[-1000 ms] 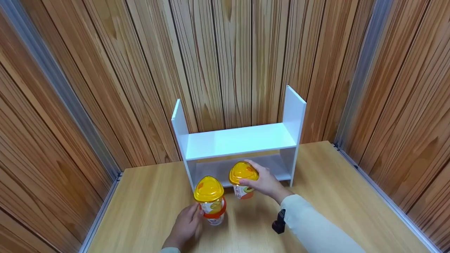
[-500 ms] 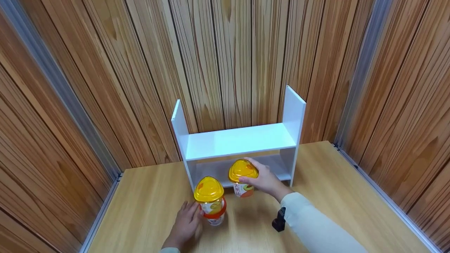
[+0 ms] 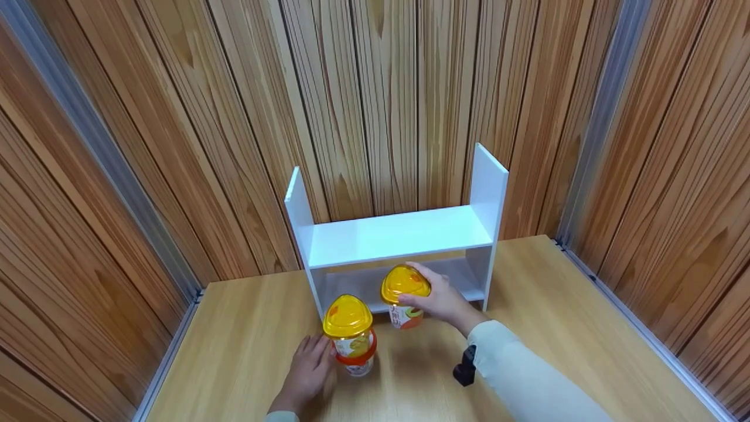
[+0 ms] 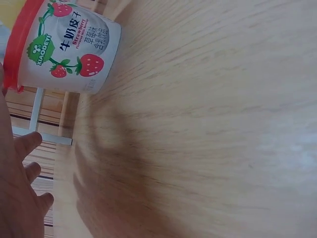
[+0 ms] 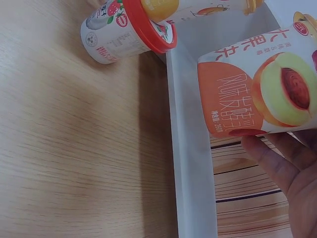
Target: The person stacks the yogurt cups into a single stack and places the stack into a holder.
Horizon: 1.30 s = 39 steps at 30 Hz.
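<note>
Yellow-domed, the peach cup [image 3: 404, 298] is hanging a touch higher than a second ago, clear of the table [image 3: 246, 340] at the mouth of the shelf's [image 3: 398, 234] lower bay; it looks mid-carry. The right hand [image 3: 443, 302] is curling its fingers round the lid, forearm reaching forward. The left hand [image 3: 307, 375] is resting loose-fingered beside the strawberry cup [image 3: 351, 334], touching without gripping.

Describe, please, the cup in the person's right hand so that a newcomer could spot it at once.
Find the white shelf against the wooden wall. Just before its lower opening, the right hand grips a yellow-lidded cup. Its label shows a halved peach on orange, whereas the neighbouring cup beside the left hand has strawberries and a red rim.
</note>
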Available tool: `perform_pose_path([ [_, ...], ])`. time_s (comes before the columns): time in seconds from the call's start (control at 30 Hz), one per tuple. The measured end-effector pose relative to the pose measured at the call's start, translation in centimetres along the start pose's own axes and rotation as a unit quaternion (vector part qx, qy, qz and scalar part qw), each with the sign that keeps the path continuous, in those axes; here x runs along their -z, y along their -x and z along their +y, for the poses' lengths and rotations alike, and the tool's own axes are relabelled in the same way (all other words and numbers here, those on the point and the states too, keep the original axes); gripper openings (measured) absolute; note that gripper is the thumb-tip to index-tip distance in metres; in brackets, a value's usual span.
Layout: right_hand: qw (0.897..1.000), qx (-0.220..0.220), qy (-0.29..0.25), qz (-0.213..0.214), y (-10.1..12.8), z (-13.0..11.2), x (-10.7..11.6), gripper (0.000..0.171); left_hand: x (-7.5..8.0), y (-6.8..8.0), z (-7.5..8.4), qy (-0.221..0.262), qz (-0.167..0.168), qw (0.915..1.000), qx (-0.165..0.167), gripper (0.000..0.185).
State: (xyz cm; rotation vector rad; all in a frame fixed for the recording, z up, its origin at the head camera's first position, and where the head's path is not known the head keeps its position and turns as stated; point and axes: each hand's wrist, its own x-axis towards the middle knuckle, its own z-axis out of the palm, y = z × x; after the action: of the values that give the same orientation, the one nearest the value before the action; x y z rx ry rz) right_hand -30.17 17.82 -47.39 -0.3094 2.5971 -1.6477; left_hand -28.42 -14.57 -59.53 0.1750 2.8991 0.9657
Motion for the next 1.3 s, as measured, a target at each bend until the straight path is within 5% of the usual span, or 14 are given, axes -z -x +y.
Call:
perform_pose_path([
  [0.73,1.0,0.002,-0.001,0.004,-0.4,-0.9,0.2,0.076,0.3,-0.2,0.4,-0.031,-0.023,0.9992,0.0,0.068],
  [0.97,0.999,0.035,0.027,0.013,-0.5,-1.4,0.5,0.079,0.4,0.0,0.4,-0.043,-0.011,0.9983,-0.038,0.061],
  [1.3,0.999,0.03,0.026,0.016,-0.3,-2.0,0.8,0.076,0.6,-0.1,0.7,-0.038,-0.015,0.9989,-0.023,0.062],
])
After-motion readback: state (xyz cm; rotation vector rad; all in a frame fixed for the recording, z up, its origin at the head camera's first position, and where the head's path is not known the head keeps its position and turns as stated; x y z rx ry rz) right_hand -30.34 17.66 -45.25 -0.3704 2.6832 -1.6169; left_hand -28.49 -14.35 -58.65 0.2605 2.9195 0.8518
